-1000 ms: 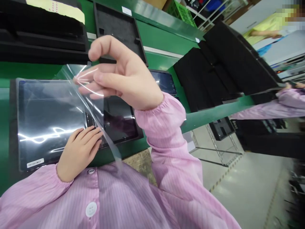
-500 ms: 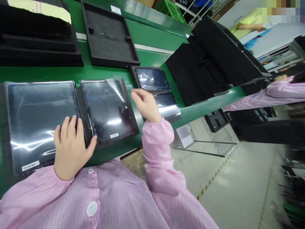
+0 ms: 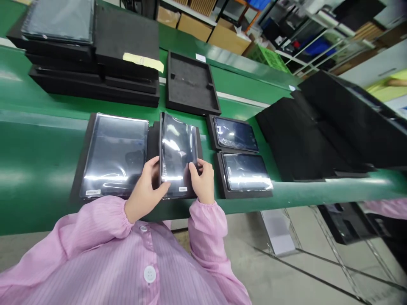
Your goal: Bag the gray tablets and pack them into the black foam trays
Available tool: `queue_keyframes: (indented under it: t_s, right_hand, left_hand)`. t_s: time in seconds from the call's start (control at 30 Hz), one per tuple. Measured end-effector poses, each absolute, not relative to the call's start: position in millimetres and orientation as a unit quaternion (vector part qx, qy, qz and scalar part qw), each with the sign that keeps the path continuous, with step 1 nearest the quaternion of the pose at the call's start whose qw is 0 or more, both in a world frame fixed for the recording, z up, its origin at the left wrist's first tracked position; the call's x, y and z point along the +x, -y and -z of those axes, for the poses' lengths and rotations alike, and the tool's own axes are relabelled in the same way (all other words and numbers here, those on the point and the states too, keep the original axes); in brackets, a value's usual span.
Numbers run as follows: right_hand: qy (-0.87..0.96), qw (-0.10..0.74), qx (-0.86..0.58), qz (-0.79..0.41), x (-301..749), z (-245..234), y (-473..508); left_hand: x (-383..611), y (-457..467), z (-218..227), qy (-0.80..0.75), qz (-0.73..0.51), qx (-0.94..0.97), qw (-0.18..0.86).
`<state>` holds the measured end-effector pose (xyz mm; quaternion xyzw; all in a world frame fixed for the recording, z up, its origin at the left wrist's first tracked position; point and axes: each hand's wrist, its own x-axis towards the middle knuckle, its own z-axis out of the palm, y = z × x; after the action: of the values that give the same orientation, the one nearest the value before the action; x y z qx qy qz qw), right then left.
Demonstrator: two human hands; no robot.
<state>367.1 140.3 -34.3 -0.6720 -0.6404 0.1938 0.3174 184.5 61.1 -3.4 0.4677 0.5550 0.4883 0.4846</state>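
Both hands meet at the lower middle of the frame, gripping one glossy display panel [image 3: 177, 154] by its near edge. The left hand [image 3: 146, 190] comes up from a pink sleeve at the lower left, wrist bent, thumb laid over the panel's front near its lower left corner and the other fingers curled behind it. The right hand [image 3: 201, 180] rises from the sleeve at the lower centre, its fingers [image 3: 194, 170] clenched over the panel's lower right edge, knuckles toward the camera. The panel is tilted, its left edge raised off the black foam tray [image 3: 152, 140] beneath it, a small white label showing at its bottom edge between the two hands.

Just left of it, a second, larger panel [image 3: 116, 154] lies flat in its own tray on the green table [image 3: 38, 140]. To the right, two smaller screens [image 3: 241, 159] sit one above the other in dark trays. An empty foam tray [image 3: 190, 84] lies above the held panel, and a stack of black trays [image 3: 92, 63] with a yellow slip fills the upper left. More black trays [image 3: 311, 127] lean at the right.
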Motion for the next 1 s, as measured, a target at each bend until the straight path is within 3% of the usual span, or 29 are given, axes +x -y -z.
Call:
queue_keyframes:
  t_s: [0.13,0.33,0.47,0.6,0.73,0.83,1.0]
  right_hand:
    - [0.654,0.307,-0.651,-0.231,357.9,24.2,-134.4]
    - [0.589,0.311,-0.588,-0.459,311.6,16.3,-126.9]
    - [0.626,0.295,-0.571,-0.442,268.2,14.5,-120.7]
    - [0.687,0.254,-0.562,-0.385,239.3,7.7,-109.9]
    - [0.739,0.175,-0.573,-0.309,230.2,-2.4,-102.2]
    - [0.759,0.135,-0.583,-0.256,230.7,-6.3,-101.7]
    - [0.771,0.138,-0.575,-0.235,236.3,-1.2,-107.0]
  left_hand:
    - [176.0,-54.6,-7.1,-0.467,-0.51,0.365,0.623]
    - [110.1,-30.4,-2.8,-0.514,-0.538,0.312,0.591]
    - [70.9,-15.8,-3.1,-0.559,-0.535,0.281,0.568]
    - [42.8,-12.5,-0.6,-0.634,-0.506,0.322,0.488]
    - [24.8,-14.2,9.2,-0.777,-0.384,0.389,0.313]
    - [25.1,-15.3,11.1,-0.787,-0.315,0.443,0.292]
    - [34.3,-28.6,8.1,-0.812,-0.242,0.505,0.164]
